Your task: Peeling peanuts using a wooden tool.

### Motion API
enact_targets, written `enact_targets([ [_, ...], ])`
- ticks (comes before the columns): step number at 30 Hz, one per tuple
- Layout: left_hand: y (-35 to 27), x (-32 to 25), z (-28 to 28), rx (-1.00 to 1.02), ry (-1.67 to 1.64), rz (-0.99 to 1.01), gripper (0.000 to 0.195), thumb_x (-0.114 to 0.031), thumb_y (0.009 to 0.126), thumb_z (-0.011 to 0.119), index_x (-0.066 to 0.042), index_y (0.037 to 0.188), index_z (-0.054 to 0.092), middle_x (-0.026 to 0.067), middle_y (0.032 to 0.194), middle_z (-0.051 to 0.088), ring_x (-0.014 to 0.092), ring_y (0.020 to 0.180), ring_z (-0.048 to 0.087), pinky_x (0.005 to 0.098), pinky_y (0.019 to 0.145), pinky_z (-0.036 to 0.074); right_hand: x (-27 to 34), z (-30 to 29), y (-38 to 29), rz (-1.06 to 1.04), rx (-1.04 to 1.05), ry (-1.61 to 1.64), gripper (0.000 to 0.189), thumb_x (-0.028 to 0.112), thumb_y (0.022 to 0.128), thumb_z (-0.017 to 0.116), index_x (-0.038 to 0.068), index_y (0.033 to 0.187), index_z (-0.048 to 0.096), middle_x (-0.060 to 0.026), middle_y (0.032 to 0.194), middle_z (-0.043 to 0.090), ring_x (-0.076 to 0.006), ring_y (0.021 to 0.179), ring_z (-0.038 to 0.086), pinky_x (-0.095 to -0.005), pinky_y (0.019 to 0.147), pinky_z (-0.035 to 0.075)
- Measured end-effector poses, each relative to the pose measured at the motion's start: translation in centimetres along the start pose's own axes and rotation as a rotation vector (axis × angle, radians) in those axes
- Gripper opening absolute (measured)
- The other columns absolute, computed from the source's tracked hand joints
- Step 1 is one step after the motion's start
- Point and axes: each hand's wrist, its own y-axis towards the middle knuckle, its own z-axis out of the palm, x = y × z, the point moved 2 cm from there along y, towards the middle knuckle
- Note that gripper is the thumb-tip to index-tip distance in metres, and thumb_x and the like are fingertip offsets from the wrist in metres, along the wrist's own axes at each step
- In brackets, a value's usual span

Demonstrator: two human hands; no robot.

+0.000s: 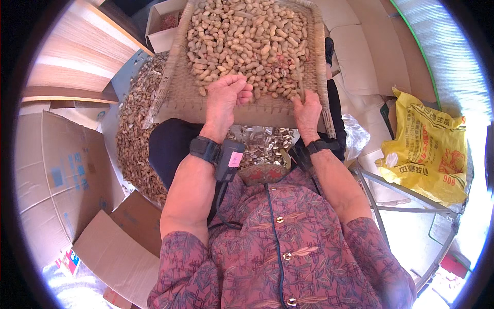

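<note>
A shallow woven wicker tray (181,104) rests across my lap, heaped with unshelled peanuts (243,42). My left hand (227,94) hovers over the tray's near part, fingers curled and thumb against the index finger; whether anything small is pinched there is hidden. At the tray's right side, my right hand (308,112) grips a thin, light-brown stick-like tool (299,77), blurred, that points away from me over the peanuts. A few pinkish-red shelled kernels (283,63) lie among the peanuts, left of that tool.
Broken peanut shells (141,131) form a pile at left, with more shells (266,145) between my legs. A pale box (164,40) holding reddish kernels stands behind the tray. Cardboard boxes (73,170) are at left; a yellow printed sack (428,150) and metal frame (417,209) are at right.
</note>
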Motion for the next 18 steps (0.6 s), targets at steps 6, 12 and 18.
enact_targets([
  [6, -0.4, 0.5, 0.3, 0.005, 0.022, -0.032, 0.012, -0.010, 0.087, 0.055, -0.002, 0.093, 0.062, 0.0064, 0.078, 0.065, 0.011, 0.062, 0.059, 0.0228, 0.056, 0.047, 1.8, 1.9, -0.2, -0.123, 0.137, -0.058, 0.030, 0.008, 0.072, 0.067, 0.006, 0.097, 0.051, -0.0162, 0.096, 0.051, -0.0389, 0.083, 0.056, -0.0467, 0.067, 0.046],
  [12, -0.7, 0.5, 0.4, 0.000, 0.058, -0.040, 0.012, -0.010, 0.087, 0.055, -0.002, 0.092, 0.062, 0.0064, 0.078, 0.065, 0.011, 0.062, 0.059, 0.0227, 0.055, 0.047, 1.2, 2.1, 0.3, -0.176, 0.120, -0.100, 0.021, 0.009, 0.076, 0.061, 0.007, 0.094, 0.050, -0.0151, 0.095, 0.050, -0.0389, 0.079, 0.057, -0.0473, 0.065, 0.047],
  [18, -0.7, 0.6, 1.1, 0.050, 0.124, -0.051, 0.012, -0.011, 0.086, 0.056, -0.003, 0.093, 0.062, 0.0058, 0.079, 0.065, 0.011, 0.064, 0.059, 0.0230, 0.058, 0.048, 0.7, 1.1, 1.2, -0.220, 0.053, -0.073, 0.018, 0.010, 0.076, 0.063, 0.005, 0.090, 0.053, -0.0144, 0.087, 0.051, -0.0370, 0.076, 0.057, -0.0451, 0.063, 0.046],
])
